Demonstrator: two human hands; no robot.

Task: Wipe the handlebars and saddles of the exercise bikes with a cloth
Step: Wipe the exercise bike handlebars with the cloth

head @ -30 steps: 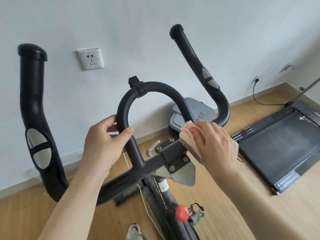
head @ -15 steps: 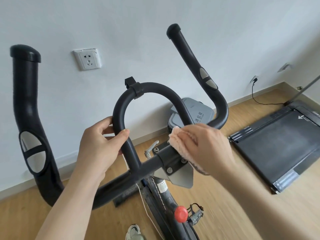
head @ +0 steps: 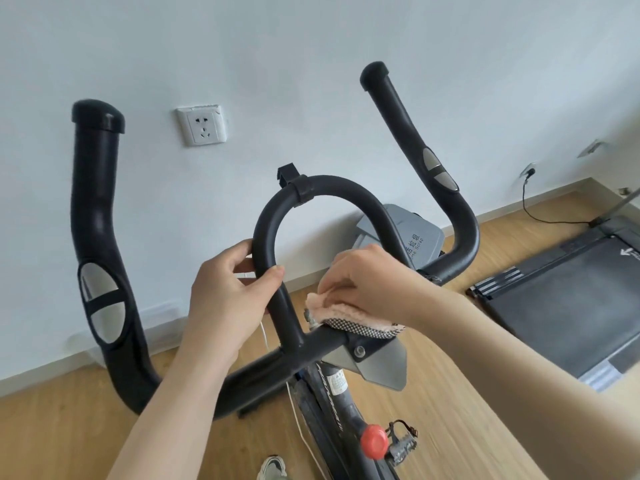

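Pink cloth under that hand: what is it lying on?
The pink cloth, gripped by the right hand, lies on the handlebar crossbar and its black clamp. One clamp bolt and a grey plate show below; the clamp's top is covered.

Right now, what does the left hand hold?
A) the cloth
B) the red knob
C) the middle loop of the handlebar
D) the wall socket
C: the left hand grips the loop, while the right hand holds the cloth.
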